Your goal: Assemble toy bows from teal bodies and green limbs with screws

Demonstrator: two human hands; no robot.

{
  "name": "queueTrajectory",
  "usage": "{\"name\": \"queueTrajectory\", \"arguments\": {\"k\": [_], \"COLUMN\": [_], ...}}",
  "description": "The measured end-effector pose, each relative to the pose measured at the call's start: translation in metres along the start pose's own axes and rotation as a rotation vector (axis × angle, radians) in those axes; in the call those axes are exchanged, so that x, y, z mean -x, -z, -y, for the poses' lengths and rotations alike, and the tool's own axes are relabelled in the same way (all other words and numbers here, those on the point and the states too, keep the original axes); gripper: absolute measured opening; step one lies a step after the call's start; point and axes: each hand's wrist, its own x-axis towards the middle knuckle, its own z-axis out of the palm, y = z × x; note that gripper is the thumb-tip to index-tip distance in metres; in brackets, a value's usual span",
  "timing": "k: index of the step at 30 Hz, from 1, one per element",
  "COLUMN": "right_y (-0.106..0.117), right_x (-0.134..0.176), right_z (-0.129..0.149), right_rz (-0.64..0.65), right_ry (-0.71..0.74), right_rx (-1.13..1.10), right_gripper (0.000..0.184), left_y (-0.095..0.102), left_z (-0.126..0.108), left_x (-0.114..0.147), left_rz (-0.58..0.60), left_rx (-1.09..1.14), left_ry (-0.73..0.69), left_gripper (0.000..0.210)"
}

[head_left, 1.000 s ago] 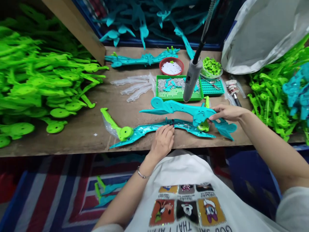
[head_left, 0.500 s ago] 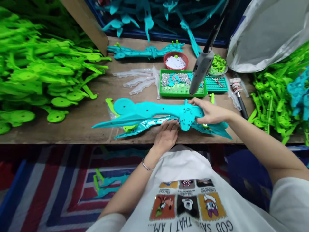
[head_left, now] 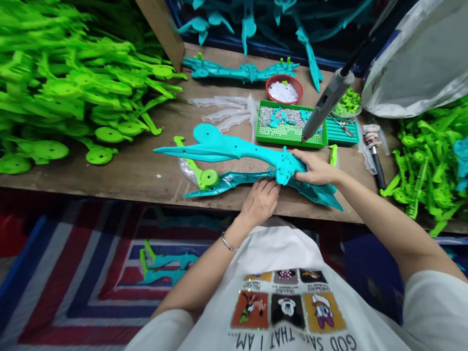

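Observation:
Two long teal plastic shell halves lie one over the other near the bench's front edge. My right hand (head_left: 318, 167) is closed round the right part of the upper shell half (head_left: 252, 150), whose left end is raised. Between the halves, a lime-green arm with a round end (head_left: 208, 179) rests at the left of the lower shell half (head_left: 234, 181). My left hand (head_left: 261, 200) holds the lower half near its middle, fingers bent over it and thumb hidden. A second lime-green piece (head_left: 333, 155) sticks out behind my right hand.
A grey electric screwdriver (head_left: 325, 105) hangs over a green tray (head_left: 292, 142) of screws and small teal parts. Behind are a red basket (head_left: 300, 90) and another teal shell (head_left: 237, 73). Lime-green parts (head_left: 91, 92) are heaped left and right. A black-handled hammer (head_left: 379, 170) lies right.
The upper shell half's left end has lifted away from the lower half, baring the round green end. My hands keep their places on the halves. The view has shifted, and the hanging screwdriver has swung.

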Motion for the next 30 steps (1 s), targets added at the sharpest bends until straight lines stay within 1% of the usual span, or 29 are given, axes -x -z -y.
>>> {"name": "queueTrajectory", "arguments": {"k": [6,11,14,17,19,21,24,28,30], "right_y": [-0.01,-0.015,-0.019,-0.025,-0.027,-0.028,-0.028,-0.029,-0.03], "right_x": [-0.004,-0.007,-0.008,-0.007,-0.006,-0.006,-0.007,-0.009,-0.01], "right_z": [0.005,0.001,-0.006,-0.012,-0.016,-0.018,-0.022,-0.025,-0.026], "right_rz": [0.076,0.071,0.07,0.072,0.076,0.09,0.113,0.177,0.19], "right_ry": [-0.012,-0.019,0.028,0.091,0.103,0.097,0.048,0.037,0.046], "right_rx": [0.113,0.123,0.115,0.13,0.118,0.105,0.142,0.131,0.131], "right_gripper": [0.059,0.059,0.06,0.06,0.059,0.06,0.059,0.06,0.061], "left_y": [-0.001,-0.002,-0.005,-0.006,-0.006,-0.004,-0.002,0.001,0.002], "left_z": [-0.001,0.001,0.002,0.0,-0.002,-0.002,0.0,0.003,0.004], "left_x": [0.002,0.005,0.005,0.005,0.005,0.004,0.004,0.011,0.015], "left_rz": [-0.011,-0.011,-0.006,0.041,0.07,0.09,0.116,0.103,0.093], "left_rx": [-0.088,-0.083,-0.079,-0.082,-0.081,-0.08,-0.085,-0.094,-0.1], "left_ry": [-0.011,-0.015,-0.009,0.007,0.016,0.023,0.006,-0.022,-0.024], "left_gripper": [0.023,0.029,0.03,0.029,0.03,0.03,0.032,0.033,0.033]}}
